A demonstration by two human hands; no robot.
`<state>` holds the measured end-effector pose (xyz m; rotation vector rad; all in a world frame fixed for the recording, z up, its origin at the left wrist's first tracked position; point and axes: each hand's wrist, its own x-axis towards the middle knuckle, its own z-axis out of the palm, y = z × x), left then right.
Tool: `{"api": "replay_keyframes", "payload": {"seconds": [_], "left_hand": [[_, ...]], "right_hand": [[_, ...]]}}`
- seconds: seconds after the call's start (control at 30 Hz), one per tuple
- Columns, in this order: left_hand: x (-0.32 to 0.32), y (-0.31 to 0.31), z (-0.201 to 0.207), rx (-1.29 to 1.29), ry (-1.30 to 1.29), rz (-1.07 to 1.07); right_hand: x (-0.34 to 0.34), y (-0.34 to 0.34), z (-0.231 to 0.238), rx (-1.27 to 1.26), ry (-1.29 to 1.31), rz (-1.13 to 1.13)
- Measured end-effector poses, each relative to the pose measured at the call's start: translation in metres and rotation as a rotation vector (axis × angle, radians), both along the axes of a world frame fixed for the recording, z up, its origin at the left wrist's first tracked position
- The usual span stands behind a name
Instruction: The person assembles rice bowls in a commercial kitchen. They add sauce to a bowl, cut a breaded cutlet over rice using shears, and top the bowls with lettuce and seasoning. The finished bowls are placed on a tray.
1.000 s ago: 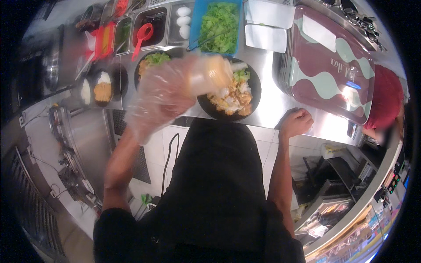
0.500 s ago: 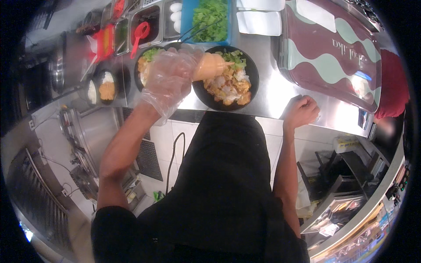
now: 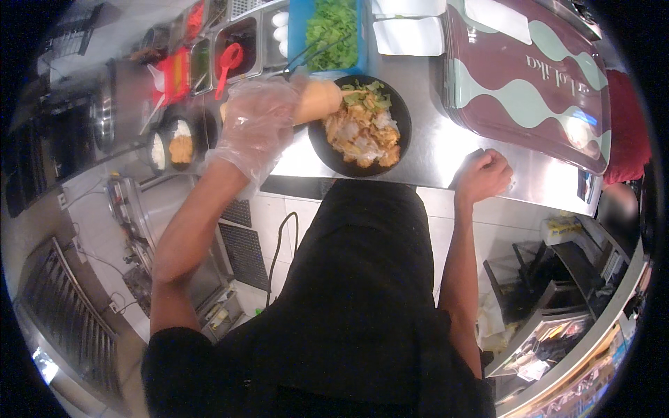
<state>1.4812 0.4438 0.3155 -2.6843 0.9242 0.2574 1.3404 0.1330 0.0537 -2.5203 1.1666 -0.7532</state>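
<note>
In a clear plastic glove, my left hand (image 3: pixel 259 118) is wrapped around a squeeze bottle (image 3: pixel 319 101) of orange sauce. The bottle is tipped sideways, its nozzle over the greens in a black bowl (image 3: pixel 313 143). Golden fried pieces (image 3: pixel 362 136), white rice and chopped lettuce (image 3: pixel 375 94) fill that bowl. A second bowl of food is mostly hidden behind my glove. My bare right hand (image 3: pixel 484 175) rests at the counter's front edge, fingers curled closed, with nothing visible in them.
A blue tub of chopped lettuce (image 3: pixel 333 35) has tongs (image 3: pixel 313 52) across it. Beside it are eggs (image 3: pixel 280 31) and a red spoon (image 3: pixel 228 63) in a metal pan. Patterned maroon trays (image 3: pixel 526 90) are stacked at right. Another dark plate of food (image 3: pixel 180 143) stands left.
My left hand and the sauce bottle have shifted a little left, uncovering more of the bowl's greens. My right hand stays at the counter edge. The whole view has shifted slightly.
</note>
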Motion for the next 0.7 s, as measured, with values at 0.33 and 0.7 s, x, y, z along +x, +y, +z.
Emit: {"api": "replay_keyframes", "payload": {"seconds": [0.33,0.7], "left_hand": [[-0.006,0.017,-0.003,0.001,-0.049,0.047],[-0.018,0.104,0.057,-0.473,0.225,0.725]], "right_hand": [[0.000,-0.001,0.000,0.015,-0.051,0.021],[0.002,0.001,0.003,0.034,0.011,-0.002]]}}
